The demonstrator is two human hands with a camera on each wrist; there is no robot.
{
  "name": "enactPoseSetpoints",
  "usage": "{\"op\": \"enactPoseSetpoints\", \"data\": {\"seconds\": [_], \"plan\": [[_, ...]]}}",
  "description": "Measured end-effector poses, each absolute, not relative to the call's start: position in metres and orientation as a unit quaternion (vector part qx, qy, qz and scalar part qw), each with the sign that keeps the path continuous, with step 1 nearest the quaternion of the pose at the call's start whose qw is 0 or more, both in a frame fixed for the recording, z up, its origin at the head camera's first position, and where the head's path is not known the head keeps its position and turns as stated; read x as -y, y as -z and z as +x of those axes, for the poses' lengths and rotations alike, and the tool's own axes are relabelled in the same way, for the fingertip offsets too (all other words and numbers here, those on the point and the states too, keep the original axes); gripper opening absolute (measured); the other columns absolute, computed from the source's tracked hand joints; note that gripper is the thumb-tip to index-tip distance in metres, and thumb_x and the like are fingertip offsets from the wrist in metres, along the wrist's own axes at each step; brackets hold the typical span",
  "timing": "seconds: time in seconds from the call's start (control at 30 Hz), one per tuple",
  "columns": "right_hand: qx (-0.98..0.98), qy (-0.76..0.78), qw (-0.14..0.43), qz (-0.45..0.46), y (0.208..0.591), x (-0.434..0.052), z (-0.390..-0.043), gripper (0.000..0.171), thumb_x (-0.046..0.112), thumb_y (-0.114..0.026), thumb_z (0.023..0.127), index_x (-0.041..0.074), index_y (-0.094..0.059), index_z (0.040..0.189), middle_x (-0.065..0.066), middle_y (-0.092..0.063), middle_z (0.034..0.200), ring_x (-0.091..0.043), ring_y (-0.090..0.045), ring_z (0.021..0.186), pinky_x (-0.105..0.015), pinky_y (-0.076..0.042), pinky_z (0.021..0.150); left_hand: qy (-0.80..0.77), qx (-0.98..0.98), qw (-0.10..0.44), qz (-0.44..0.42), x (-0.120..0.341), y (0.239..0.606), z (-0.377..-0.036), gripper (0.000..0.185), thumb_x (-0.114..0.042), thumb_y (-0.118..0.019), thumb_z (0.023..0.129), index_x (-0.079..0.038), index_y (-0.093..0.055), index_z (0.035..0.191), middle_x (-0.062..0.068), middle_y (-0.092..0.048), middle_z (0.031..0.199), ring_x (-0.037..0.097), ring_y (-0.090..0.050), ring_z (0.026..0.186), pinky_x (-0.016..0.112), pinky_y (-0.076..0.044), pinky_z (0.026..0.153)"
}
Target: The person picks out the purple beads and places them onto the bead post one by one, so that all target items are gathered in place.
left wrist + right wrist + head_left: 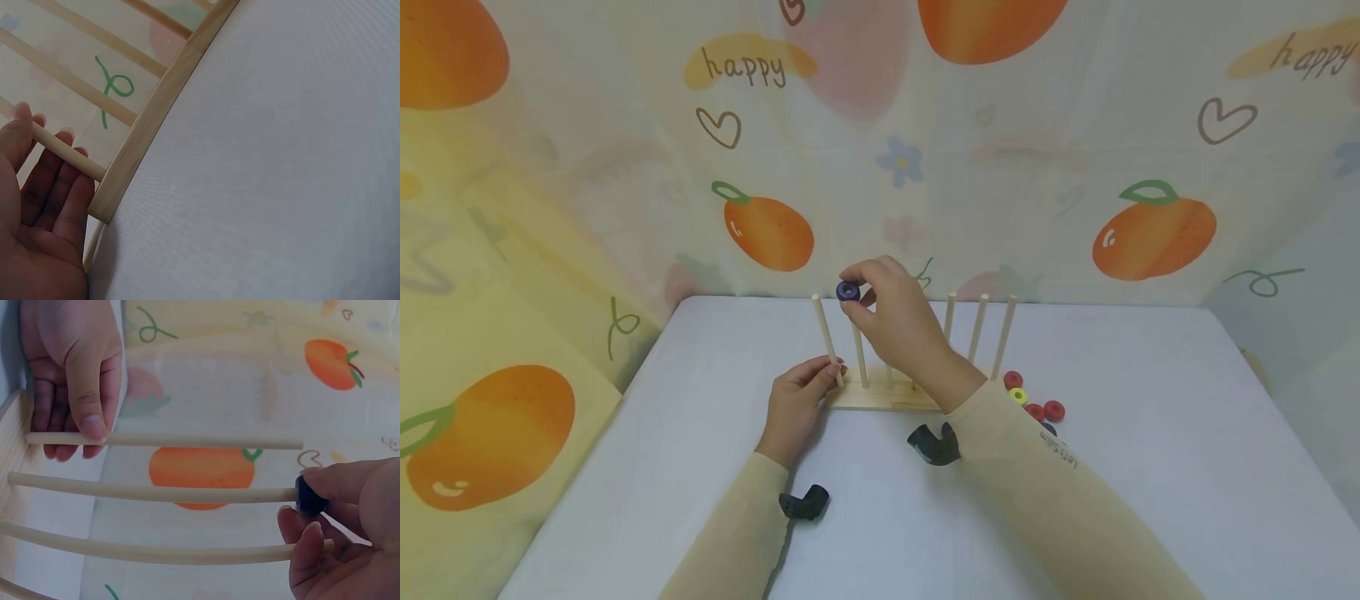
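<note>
A wooden pegboard (872,401) with upright pegs stands on the table. My right hand (901,321) pinches a small dark blue ring (841,292) between thumb and fingers. In the right wrist view the blue ring (311,497) is right at the tip of the second peg (150,492) from the left. That hand's lower fingers are near the end of the third peg (150,553). My left hand (796,404) holds the leftmost peg (824,327) low down, thumb on one side and fingers on the other. In the left wrist view its fingers lie close to the base's end (103,209).
Right of the board lie several loose rings: red (1054,411), yellow (1017,396) and a dark one (1049,429) partly behind the right sleeve (1045,483). A printed cloth backdrop (1000,192) rises behind the white table (1150,433).
</note>
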State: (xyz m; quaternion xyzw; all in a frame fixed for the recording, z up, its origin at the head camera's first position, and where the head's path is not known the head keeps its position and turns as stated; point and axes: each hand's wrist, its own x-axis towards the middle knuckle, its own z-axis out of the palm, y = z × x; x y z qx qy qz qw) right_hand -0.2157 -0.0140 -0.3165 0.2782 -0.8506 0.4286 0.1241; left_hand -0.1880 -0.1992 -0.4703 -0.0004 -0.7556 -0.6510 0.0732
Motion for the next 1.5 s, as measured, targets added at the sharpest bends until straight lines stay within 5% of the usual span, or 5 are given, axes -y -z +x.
{"op": "enactPoseSetpoints", "data": {"seconds": [0.53,0.9,1.23,1.5], "plan": [[0.883,-0.384,0.069,0.26,0.318,0.015,-0.215,0.035,0.02,-0.067,0.092,0.012,-0.06,0.125,0.003,-0.056,0.118,-0.011,-0.056,0.098,-0.023,-0.047,0.081,0.651,0.756,0.067,0.001,0.2,0.47,-0.188,0.027,-0.025,-0.065,0.093,-0.005,-0.07,0.11,0.009,-0.07,0.103,0.029,-0.062,0.1,0.038,-0.052,0.085],[0.853,-0.424,0.059,0.3,0.32,0.005,-0.214,0.047,0.039,-0.065,0.091,0.017,-0.055,0.131,0.004,-0.054,0.125,-0.012,-0.054,0.104,-0.029,-0.046,0.085,0.655,0.752,0.074,0.007,0.206,0.497,-0.2,0.033,-0.041,-0.067,0.088,-0.015,-0.072,0.107,0.002,-0.071,0.101,0.019,-0.064,0.098,0.031,-0.052,0.083],[0.804,-0.498,0.005,0.326,0.309,-0.013,-0.204,0.051,0.055,-0.036,0.099,0.023,-0.051,0.136,0.011,-0.047,0.134,-0.007,-0.048,0.112,-0.036,-0.045,0.09,0.648,0.758,0.071,0.007,0.2,0.475,-0.189,0.024,-0.026,-0.065,0.093,-0.008,-0.071,0.109,0.006,-0.071,0.102,0.027,-0.063,0.1,0.035,-0.052,0.083],[0.74,-0.57,-0.049,0.355,0.307,-0.032,-0.198,0.052,0.049,-0.025,0.103,0.02,-0.041,0.143,0.008,-0.04,0.143,-0.01,-0.039,0.127,-0.04,-0.049,0.086,0.642,0.763,0.077,0.017,0.204,0.492,-0.196,0.032,-0.042,-0.066,0.088,-0.017,-0.072,0.106,-0.002,-0.071,0.102,0.018,-0.063,0.098,0.029,-0.052,0.082]]}}
